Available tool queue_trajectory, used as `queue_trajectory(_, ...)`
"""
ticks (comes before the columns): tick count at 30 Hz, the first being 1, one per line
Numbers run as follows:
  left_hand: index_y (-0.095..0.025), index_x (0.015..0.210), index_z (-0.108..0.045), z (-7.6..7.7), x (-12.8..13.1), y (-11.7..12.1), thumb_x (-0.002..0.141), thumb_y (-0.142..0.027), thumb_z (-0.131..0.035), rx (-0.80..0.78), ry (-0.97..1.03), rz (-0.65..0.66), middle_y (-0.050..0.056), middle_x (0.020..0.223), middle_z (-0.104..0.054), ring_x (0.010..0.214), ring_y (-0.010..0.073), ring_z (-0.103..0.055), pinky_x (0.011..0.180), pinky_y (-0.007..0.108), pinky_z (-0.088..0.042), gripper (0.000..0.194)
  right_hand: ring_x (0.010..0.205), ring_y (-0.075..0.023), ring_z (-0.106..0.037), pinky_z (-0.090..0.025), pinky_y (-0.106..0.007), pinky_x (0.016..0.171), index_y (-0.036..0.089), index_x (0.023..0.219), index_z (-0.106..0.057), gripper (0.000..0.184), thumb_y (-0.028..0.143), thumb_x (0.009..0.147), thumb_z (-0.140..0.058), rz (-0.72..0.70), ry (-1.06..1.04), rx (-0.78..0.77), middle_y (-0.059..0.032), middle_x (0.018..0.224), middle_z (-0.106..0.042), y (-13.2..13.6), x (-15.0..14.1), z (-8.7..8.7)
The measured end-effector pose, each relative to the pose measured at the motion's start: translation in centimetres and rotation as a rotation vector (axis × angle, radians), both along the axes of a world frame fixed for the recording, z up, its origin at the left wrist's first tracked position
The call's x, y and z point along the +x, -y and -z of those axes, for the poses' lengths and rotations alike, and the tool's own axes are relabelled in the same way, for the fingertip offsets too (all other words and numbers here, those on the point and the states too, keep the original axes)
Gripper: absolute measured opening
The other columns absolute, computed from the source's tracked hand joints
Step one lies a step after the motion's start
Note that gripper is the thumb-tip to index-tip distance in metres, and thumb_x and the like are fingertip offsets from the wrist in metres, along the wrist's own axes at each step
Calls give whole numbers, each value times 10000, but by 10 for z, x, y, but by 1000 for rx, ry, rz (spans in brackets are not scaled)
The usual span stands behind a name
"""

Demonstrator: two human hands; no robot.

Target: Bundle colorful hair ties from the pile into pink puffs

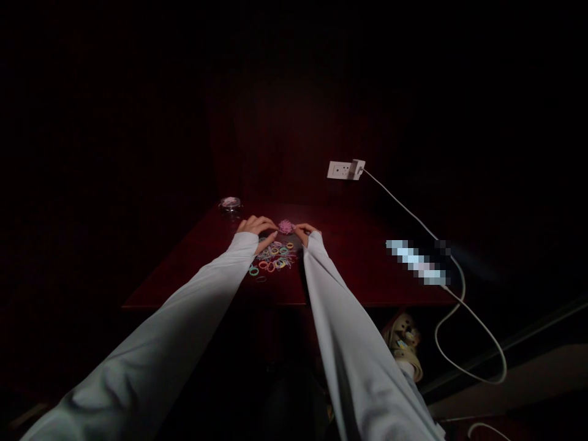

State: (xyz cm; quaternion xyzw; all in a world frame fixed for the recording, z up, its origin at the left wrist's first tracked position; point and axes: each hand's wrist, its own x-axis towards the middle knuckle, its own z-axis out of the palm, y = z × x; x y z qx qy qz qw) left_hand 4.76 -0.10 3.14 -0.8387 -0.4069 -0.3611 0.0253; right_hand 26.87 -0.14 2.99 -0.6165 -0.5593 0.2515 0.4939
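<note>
Between my two hands on the dark red table [349, 269] is a small, frizzy pink bundle [285, 227] that looks like thin elastic bands. My left hand [257, 228] lies low over the table with its fingers stretched toward the bundle's left side and its thumb apart. On the other side, my right hand [305, 232] has its fingertips drawn together at the bundle's right edge. Just nearer to me lies a loose pile of small coloured hair ties [275, 252] in orange, green, yellow and pale tones. The left hand partly covers the pile's far left.
A round clear container [230, 204] with pinkish contents stands at the back left. On the right, a blurred-out lit device [416, 262] has a white cable [399, 202] running to a wall socket [340, 170]. A beige clog [404, 337] shows below the table edge. Surroundings are very dark.
</note>
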Motion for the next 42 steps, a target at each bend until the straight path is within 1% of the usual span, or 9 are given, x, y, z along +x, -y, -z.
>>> queue_trajectory(2, -287, 1152, -808, -1, 1, -2, 1072, -356, -593, -7, 56, -89, 39, 1285, -781, 1154, 283, -625, 978, 424, -426, 239, 1049, -235, -664, -462, -342, 973, 263, 944, -841, 256, 478, 925, -704, 192, 115, -85, -29, 1005, -811, 3, -3, -5)
queue_trajectory(5, -276, 1043, -806, 1, 2, -7, 1042, -320, -623, -30, 70, -148, 31, 1208, -804, 1116, 277, -638, 968, 418, -434, 188, 1206, -269, -629, -411, -377, 1032, 276, 1059, -855, 262, 454, 981, -678, 287, 270, -231, -58, 1218, -812, 8, -8, -10)
queue_trajectory(10, -280, 998, -787, 3, 2, -7, 1031, -321, -633, -33, 37, -111, 15, 1149, -816, 1084, 263, -644, 956, 411, -432, 162, 1324, -320, -579, -371, -423, 1085, 240, 1131, -851, 277, 385, 1019, -642, 249, 415, -293, -122, 1302, -790, 11, -11, -8)
queue_trajectory(13, -271, 972, -782, 0, 3, -5, 1023, -307, -643, -48, 35, -123, 19, 1131, -816, 1078, 263, -644, 964, 413, -429, 152, 1321, -323, -569, -383, -434, 1091, 237, 1157, -835, 288, 395, 1037, -627, 241, 405, -253, -128, 1291, -786, 12, -12, -8)
queue_trajectory(16, -261, 953, -778, -2, 4, -2, 1014, -272, -650, -60, 46, -147, 24, 1120, -814, 1075, 266, -648, 969, 416, -425, 143, 1331, -332, -573, -405, -455, 1107, 210, 1184, -825, 383, 360, 1106, -482, 282, 383, -244, -159, 1304, -776, 13, -14, -10)
queue_trajectory(21, -254, 937, -768, -3, 4, 0, 1027, -263, -631, -51, 76, -166, 23, 1107, -812, 1063, 266, -645, 964, 419, -420, 164, 1412, -367, -551, -391, -504, 1176, 174, 1118, -847, 477, 345, 1130, -402, 286, 401, -249, -219, 1287, -757, 16, -16, -12)
queue_trajectory(30, -257, 942, -763, 5, -2, -12, 1033, -343, -624, -46, 58, -143, 32, 1104, -807, 1066, 273, -644, 965, 423, -420, 187, 1462, -343, -539, -342, -507, 1257, 249, 1134, -869, 626, 477, 1158, -287, 203, 305, -289, -165, 1339, -755, 14, -10, -14)
queue_trajectory(35, -255, 905, -754, 6, -3, -11, 1035, -350, -615, -52, 72, -138, 29, 1079, -808, 1050, 271, -646, 967, 427, -413, 212, 1520, -335, -499, -307, -535, 1303, 243, 1294, -829, 502, 444, 1150, -393, 186, 406, -299, -157, 1425, -739, 12, -16, -11)
queue_trajectory(42, -255, 871, -756, 6, -2, -10, 1027, -332, -617, -69, 63, -165, 27, 1068, -813, 1032, 264, -647, 968, 423, -414, 223, 1391, -300, -593, -380, -507, 1259, 261, 1168, -858, 562, 492, 1143, -347, 233, 318, -244, -144, 1254, -772, 2, -7, -2)
